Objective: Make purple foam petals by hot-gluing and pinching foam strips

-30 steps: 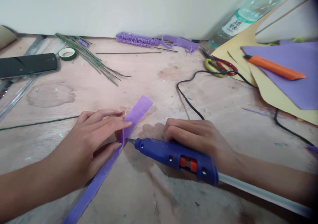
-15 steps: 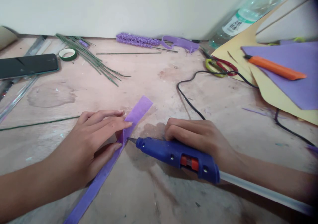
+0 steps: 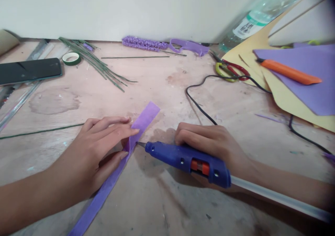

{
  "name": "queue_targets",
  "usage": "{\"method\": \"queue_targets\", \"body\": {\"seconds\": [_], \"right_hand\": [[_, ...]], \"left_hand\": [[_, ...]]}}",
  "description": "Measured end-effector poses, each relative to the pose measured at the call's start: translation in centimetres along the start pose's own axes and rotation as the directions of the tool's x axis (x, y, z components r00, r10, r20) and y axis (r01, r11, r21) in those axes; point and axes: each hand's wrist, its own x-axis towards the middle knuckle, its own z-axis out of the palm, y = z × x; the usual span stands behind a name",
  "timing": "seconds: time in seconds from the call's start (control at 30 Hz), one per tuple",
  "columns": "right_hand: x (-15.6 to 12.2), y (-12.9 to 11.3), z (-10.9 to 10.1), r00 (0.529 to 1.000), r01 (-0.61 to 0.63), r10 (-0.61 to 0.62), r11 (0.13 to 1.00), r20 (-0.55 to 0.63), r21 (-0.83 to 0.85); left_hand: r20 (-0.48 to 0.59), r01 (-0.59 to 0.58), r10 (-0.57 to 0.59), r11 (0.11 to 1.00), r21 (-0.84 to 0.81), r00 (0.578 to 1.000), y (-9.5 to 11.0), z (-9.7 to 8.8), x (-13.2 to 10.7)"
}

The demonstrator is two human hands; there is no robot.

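A long purple strip (image 3: 147, 116) runs diagonally over the table, from the bottom edge up past the middle. My left hand (image 3: 102, 145) grips it between thumb and index finger, and the strip is folded at that spot. In my right hand (image 3: 209, 138) is a blue glue gun (image 3: 167, 155), its nozzle pointing left at the edge of the strip near the fold. A clear glue stick (image 3: 277, 196) sticks out of the gun's back end. One green stem wire (image 3: 65, 127) reaches from the left edge to behind my left hand.
Green stem wires (image 3: 99, 63), green tape (image 3: 71, 58) and a phone (image 3: 28, 70) lie at the back left. A purple flower spike (image 3: 143, 43) is by the wall. Scissors (image 3: 231, 71), a bottle (image 3: 248, 25), purple sheet (image 3: 295, 61) and orange cutter (image 3: 290, 71) are at the right; a black cord (image 3: 196, 101) loops nearby.
The glue gun's nozzle has shifted slightly up and right along the strip's edge. My left hand keeps its hold on the strip at the same place.
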Motion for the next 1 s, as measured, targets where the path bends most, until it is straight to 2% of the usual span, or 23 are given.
{"method": "queue_targets", "body": {"seconds": [1.0], "right_hand": [[-0.02, 0.53, -0.21, 1.000, -0.020, 0.019, 1.000, -0.019, -0.003]], "left_hand": [[0.004, -0.003, 0.004, 1.000, -0.010, 1.000, 0.04, -0.06, 0.02]]}}
